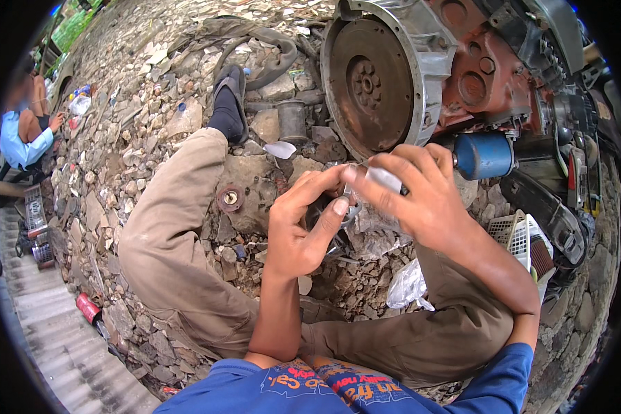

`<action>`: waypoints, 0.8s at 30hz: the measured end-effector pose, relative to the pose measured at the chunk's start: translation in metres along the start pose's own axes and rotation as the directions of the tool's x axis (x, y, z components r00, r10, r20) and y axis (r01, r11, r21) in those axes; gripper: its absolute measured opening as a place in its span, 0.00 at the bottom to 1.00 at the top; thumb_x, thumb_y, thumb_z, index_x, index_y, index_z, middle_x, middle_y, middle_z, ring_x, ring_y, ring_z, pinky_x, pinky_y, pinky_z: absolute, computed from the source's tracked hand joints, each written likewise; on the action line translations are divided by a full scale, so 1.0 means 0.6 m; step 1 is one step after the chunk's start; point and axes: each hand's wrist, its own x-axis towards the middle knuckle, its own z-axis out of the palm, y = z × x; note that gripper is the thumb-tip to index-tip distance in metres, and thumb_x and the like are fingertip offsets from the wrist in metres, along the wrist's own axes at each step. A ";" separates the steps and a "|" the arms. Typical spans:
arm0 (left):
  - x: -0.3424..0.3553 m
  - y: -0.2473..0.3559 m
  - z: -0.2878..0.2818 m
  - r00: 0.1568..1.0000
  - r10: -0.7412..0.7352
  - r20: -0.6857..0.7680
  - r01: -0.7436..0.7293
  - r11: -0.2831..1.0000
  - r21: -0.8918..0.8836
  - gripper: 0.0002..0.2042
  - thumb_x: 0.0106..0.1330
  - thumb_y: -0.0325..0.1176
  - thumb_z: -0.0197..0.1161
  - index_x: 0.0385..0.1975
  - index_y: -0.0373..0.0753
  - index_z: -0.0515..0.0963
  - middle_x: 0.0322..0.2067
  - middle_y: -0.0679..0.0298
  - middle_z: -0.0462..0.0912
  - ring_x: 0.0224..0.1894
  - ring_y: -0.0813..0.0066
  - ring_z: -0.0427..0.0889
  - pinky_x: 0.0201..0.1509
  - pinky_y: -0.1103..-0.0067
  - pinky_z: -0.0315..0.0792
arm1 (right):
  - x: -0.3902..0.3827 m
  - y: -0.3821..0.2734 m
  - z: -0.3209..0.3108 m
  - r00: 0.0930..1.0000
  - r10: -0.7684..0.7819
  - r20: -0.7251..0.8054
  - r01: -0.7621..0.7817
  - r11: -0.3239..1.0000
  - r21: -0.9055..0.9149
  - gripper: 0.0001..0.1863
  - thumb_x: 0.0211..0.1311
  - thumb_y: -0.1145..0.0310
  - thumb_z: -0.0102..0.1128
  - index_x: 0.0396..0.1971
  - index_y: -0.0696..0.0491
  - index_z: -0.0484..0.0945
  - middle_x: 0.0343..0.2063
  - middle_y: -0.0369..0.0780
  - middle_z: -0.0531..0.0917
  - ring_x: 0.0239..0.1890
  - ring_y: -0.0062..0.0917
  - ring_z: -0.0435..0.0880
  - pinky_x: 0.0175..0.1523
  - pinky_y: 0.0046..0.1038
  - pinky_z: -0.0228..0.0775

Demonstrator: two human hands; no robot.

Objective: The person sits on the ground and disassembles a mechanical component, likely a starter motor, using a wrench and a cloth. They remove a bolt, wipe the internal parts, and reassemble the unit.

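both hands meet above the stony ground before the flywheel (372,83): left hand (300,224) pinches a small metal ring (348,207), right hand (421,196) closes on a pale wrapper (383,179) (flimsy, light). the ring looks stiff, likely greasy; rim grip suits.

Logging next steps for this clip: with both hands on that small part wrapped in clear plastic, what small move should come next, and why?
Probably peel the clear plastic wrap further off the small metal part. The left hand pinches the part with its thumb on top, while the right hand grips the wrap's upper end, and plastic still hangs around the part.
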 end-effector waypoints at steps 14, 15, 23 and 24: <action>-0.002 0.006 0.012 0.978 -0.102 0.184 0.134 0.976 -0.171 0.26 0.64 0.25 0.63 0.62 0.24 0.69 0.38 0.55 0.83 0.40 0.73 0.82 0.47 0.80 0.73 | 0.005 -0.014 0.020 0.731 0.670 0.133 -0.302 0.143 0.942 0.25 0.79 0.58 0.46 0.64 0.61 0.68 0.47 0.40 0.80 0.38 0.17 0.76 0.44 0.22 0.70; -0.003 0.006 0.018 0.982 -0.107 0.158 0.138 0.970 -0.202 0.29 0.63 0.25 0.64 0.64 0.24 0.65 0.38 0.55 0.83 0.40 0.73 0.82 0.47 0.79 0.73 | 0.003 -0.015 0.024 0.769 0.636 0.064 -0.250 0.207 0.946 0.25 0.79 0.59 0.46 0.64 0.61 0.68 0.46 0.40 0.80 0.37 0.16 0.76 0.44 0.22 0.70; -0.002 0.004 0.044 0.938 -0.183 0.294 0.300 0.854 -0.425 0.39 0.62 0.24 0.66 0.70 0.32 0.50 0.37 0.57 0.80 0.44 0.75 0.79 0.54 0.77 0.70 | -0.006 -0.008 0.041 0.875 0.478 -0.072 -0.151 0.412 0.899 0.21 0.78 0.65 0.47 0.60 0.63 0.71 0.52 0.44 0.83 0.39 0.20 0.80 0.44 0.24 0.74; -0.002 0.002 0.044 0.931 -0.173 0.323 0.308 0.846 -0.435 0.39 0.62 0.24 0.66 0.70 0.32 0.50 0.38 0.57 0.79 0.44 0.75 0.79 0.54 0.77 0.70 | -0.004 -0.006 0.041 0.877 0.472 -0.090 -0.147 0.441 0.885 0.20 0.78 0.65 0.47 0.60 0.63 0.72 0.53 0.46 0.82 0.41 0.21 0.81 0.45 0.25 0.74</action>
